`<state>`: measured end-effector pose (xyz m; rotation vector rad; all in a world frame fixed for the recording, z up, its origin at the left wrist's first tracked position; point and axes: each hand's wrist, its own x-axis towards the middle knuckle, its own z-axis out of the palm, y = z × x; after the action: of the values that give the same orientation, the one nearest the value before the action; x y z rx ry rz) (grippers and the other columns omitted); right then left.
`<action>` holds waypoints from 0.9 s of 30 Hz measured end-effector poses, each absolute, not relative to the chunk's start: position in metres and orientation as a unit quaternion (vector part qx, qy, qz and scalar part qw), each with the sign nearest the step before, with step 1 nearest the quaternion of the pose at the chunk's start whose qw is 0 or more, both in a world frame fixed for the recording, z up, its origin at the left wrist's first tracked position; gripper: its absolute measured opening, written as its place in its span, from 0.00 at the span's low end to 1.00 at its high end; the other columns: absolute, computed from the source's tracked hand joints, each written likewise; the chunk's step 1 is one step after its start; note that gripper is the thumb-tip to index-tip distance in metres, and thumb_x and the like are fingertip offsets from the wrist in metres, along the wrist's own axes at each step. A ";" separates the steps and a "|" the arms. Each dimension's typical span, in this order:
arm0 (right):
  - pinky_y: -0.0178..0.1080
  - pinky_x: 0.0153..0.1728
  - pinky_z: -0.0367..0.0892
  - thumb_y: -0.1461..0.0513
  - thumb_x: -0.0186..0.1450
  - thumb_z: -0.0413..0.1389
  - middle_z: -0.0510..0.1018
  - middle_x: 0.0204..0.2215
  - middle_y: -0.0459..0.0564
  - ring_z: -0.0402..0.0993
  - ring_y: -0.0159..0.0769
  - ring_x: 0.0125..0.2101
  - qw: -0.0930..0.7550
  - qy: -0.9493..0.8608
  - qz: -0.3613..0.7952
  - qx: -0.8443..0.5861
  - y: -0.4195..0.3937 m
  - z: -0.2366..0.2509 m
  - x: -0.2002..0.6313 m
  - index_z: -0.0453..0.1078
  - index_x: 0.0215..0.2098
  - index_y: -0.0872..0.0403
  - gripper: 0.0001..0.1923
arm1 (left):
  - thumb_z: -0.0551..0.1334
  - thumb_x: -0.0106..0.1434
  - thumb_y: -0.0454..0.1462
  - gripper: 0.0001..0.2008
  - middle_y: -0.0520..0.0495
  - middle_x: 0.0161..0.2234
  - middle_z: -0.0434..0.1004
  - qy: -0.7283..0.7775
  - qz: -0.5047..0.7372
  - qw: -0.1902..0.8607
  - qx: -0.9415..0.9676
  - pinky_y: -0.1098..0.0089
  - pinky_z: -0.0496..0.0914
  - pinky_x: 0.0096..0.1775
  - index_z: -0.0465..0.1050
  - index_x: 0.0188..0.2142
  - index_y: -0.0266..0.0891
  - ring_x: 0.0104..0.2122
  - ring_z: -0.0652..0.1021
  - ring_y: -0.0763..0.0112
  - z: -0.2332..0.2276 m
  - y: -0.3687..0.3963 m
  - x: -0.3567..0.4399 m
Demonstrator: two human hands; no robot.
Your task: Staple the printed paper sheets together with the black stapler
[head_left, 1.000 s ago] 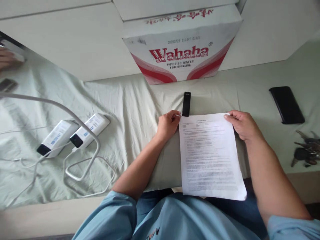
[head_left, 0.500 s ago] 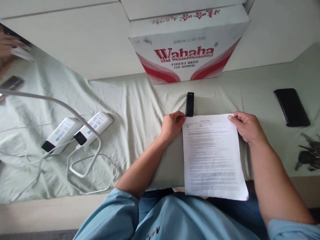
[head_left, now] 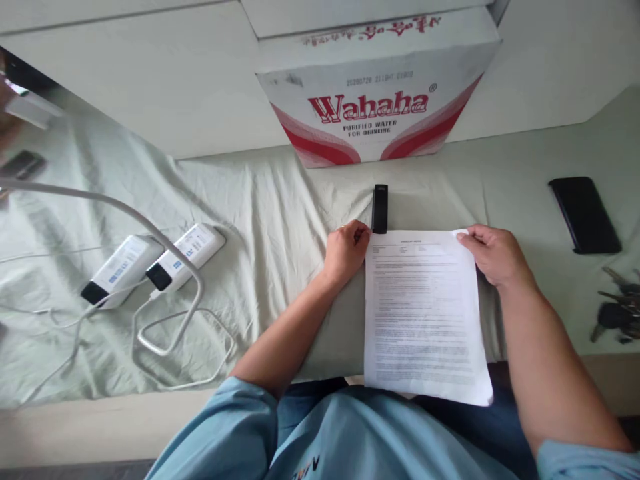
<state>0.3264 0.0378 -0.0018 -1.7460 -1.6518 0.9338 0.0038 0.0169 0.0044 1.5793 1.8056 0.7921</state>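
Observation:
A printed sheet of paper (head_left: pixel 424 313) lies on the green cloth, its lower end reaching past the bed-like surface's front edge over my lap. My left hand (head_left: pixel 347 251) is closed, thumb and fingers pinching the sheet's upper left corner. At the upper right corner, my right hand (head_left: pixel 497 253) grips the paper between thumb and curled fingers. Just above the sheet's top edge, close by my left fingertips, stands or lies a small black stapler-like object (head_left: pixel 380 209); its exact kind is not clear.
A Wahaha water carton (head_left: pixel 370 110) stands at the back. On the left are two white power banks (head_left: pixel 189 255) with a looping white cable (head_left: pixel 200 283). A black phone (head_left: pixel 586 215) and keys (head_left: pixel 620 313) lie right. Another person's blurred hand (head_left: pixel 10 117) shows far left.
The sheet's lower end has swung slightly left and down. Both my hands keep their hold on its top corners. The other person's hand at far left has shifted.

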 end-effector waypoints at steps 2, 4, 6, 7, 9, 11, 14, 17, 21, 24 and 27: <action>0.42 0.28 0.64 0.47 0.65 0.62 0.77 0.23 0.46 0.68 0.37 0.23 0.263 -0.609 0.323 -0.675 0.035 0.001 0.324 0.77 0.32 0.49 0.15 | 0.64 0.72 0.31 0.08 0.45 0.36 0.89 0.687 0.292 0.298 0.594 0.67 0.75 0.44 0.84 0.40 0.38 0.36 0.85 0.64 0.003 0.018 0.005; 0.43 0.31 0.64 0.47 0.65 0.60 0.78 0.23 0.46 0.68 0.37 0.24 0.245 -0.613 0.292 -0.692 0.033 0.003 0.322 0.76 0.32 0.49 0.15 | 0.64 0.72 0.31 0.09 0.45 0.36 0.89 0.690 0.290 0.291 0.596 0.66 0.75 0.44 0.85 0.41 0.39 0.37 0.85 0.64 0.002 0.018 0.006; 0.43 0.32 0.64 0.47 0.65 0.58 0.79 0.24 0.46 0.68 0.37 0.24 0.238 -0.616 0.285 -0.695 0.032 0.004 0.321 0.77 0.32 0.49 0.16 | 0.63 0.72 0.30 0.11 0.45 0.38 0.90 0.687 0.301 0.285 0.597 0.66 0.75 0.45 0.85 0.46 0.40 0.37 0.85 0.64 0.000 0.017 0.006; 0.43 0.33 0.64 0.46 0.65 0.58 0.79 0.24 0.47 0.69 0.38 0.25 0.238 -0.615 0.291 -0.693 0.032 0.004 0.321 0.77 0.33 0.49 0.16 | 0.62 0.73 0.30 0.13 0.46 0.39 0.90 0.684 0.309 0.284 0.597 0.66 0.75 0.45 0.85 0.50 0.40 0.36 0.84 0.64 -0.001 0.016 0.005; 0.43 0.33 0.64 0.46 0.65 0.58 0.80 0.25 0.47 0.70 0.38 0.26 0.242 -0.613 0.304 -0.688 0.033 0.003 0.322 0.77 0.34 0.49 0.17 | 0.61 0.74 0.30 0.18 0.45 0.40 0.90 0.679 0.322 0.288 0.594 0.65 0.75 0.46 0.83 0.58 0.40 0.36 0.84 0.65 -0.003 0.015 0.004; 0.43 0.32 0.64 0.46 0.65 0.58 0.81 0.26 0.47 0.70 0.39 0.26 0.244 -0.610 0.315 -0.685 0.035 0.002 0.324 0.78 0.35 0.49 0.17 | 0.62 0.74 0.31 0.19 0.45 0.40 0.90 0.677 0.324 0.294 0.592 0.65 0.76 0.47 0.83 0.60 0.39 0.35 0.83 0.65 -0.004 0.014 0.003; 0.42 0.32 0.63 0.46 0.65 0.59 0.80 0.25 0.47 0.68 0.38 0.25 0.241 -0.608 0.318 -0.686 0.035 0.002 0.326 0.78 0.34 0.49 0.17 | 0.63 0.73 0.31 0.16 0.45 0.39 0.90 0.677 0.328 0.294 0.590 0.65 0.76 0.48 0.85 0.56 0.40 0.35 0.83 0.65 -0.006 0.015 0.002; 0.43 0.33 0.63 0.47 0.66 0.59 0.80 0.25 0.46 0.68 0.38 0.25 0.241 -0.612 0.313 -0.685 0.035 0.002 0.327 0.78 0.34 0.49 0.16 | 0.62 0.73 0.31 0.17 0.47 0.38 0.88 0.657 0.341 0.293 0.605 0.65 0.76 0.47 0.85 0.57 0.42 0.34 0.81 0.66 -0.010 0.015 0.002; 0.43 0.35 0.66 0.47 0.67 0.59 0.82 0.28 0.47 0.71 0.39 0.27 0.244 -0.615 0.325 -0.676 0.036 0.002 0.330 0.79 0.36 0.49 0.15 | 0.59 0.73 0.28 0.28 0.44 0.49 0.85 0.609 0.380 0.238 0.654 0.68 0.75 0.43 0.80 0.68 0.46 0.35 0.79 0.70 -0.020 0.013 -0.001; 0.43 0.36 0.67 0.47 0.68 0.60 0.83 0.29 0.47 0.73 0.39 0.29 0.245 -0.612 0.338 -0.672 0.037 0.001 0.331 0.80 0.37 0.48 0.15 | 0.56 0.73 0.25 0.30 0.41 0.59 0.78 0.574 0.390 0.172 0.699 0.69 0.73 0.40 0.84 0.65 0.51 0.34 0.74 0.74 -0.026 0.010 -0.004; 0.43 0.36 0.67 0.47 0.69 0.60 0.84 0.30 0.47 0.74 0.40 0.30 0.252 -0.607 0.341 -0.672 0.038 -0.001 0.332 0.80 0.38 0.48 0.15 | 0.55 0.73 0.23 0.31 0.42 0.58 0.76 0.563 0.371 0.149 0.723 0.69 0.71 0.37 0.87 0.60 0.54 0.33 0.72 0.75 -0.030 0.009 -0.005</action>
<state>0.3320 0.0380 -0.0008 -1.8266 -1.6510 0.9277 -0.0050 0.0086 -0.0302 2.0794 1.6201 1.0653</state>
